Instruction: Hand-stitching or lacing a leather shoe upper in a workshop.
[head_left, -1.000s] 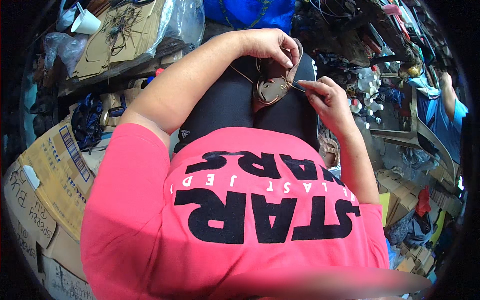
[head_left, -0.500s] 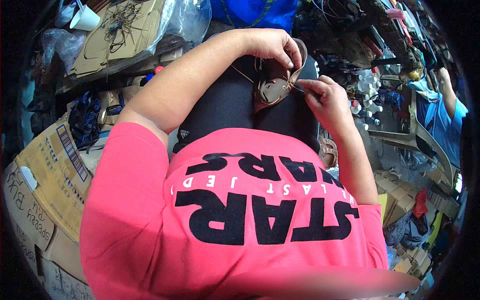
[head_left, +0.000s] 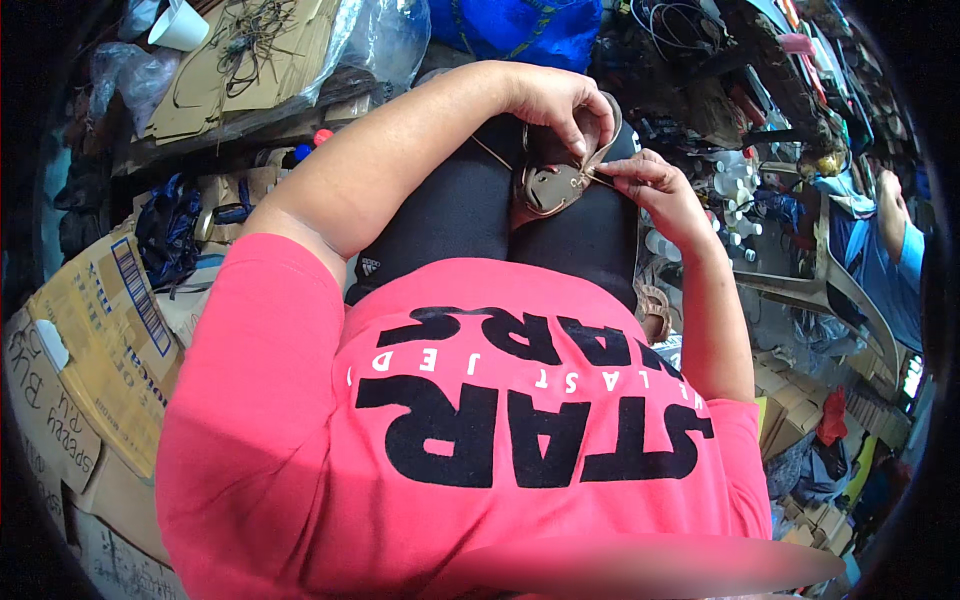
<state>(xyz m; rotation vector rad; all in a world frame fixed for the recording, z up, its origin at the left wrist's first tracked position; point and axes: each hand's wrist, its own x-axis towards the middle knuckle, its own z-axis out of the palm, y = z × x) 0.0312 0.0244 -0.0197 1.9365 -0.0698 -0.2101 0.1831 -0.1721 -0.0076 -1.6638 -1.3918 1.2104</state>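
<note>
A brown leather shoe (head_left: 553, 192) rests between my thighs, its toe part nearest my body and its opening farther away. My left hand (head_left: 568, 108) reaches in from above with its thumb and fingers closed at the shoe's edge. At the right side of the shoe, my right hand (head_left: 655, 188) pinches a thin tan lace (head_left: 597, 177) that runs to the shoe's edge. Another thin strand (head_left: 492, 153) trails from the shoe's left side over my left thigh. Small curls of lace lie on the shoe's upper.
At far left, cardboard sheets hold a tangle of laces (head_left: 255, 45) and a white cup (head_left: 179, 26). Cardboard boxes (head_left: 100, 330) stand at left. White bottles (head_left: 738, 185) cluster at right, near a plastic chair (head_left: 845, 285). Another person's arm (head_left: 890, 205) shows at far right.
My right hand has shifted slightly, and the tan lace in its pinch now shows drawn out from the shoe's edge. My left hand stays at the shoe with its fingers slightly lower.
</note>
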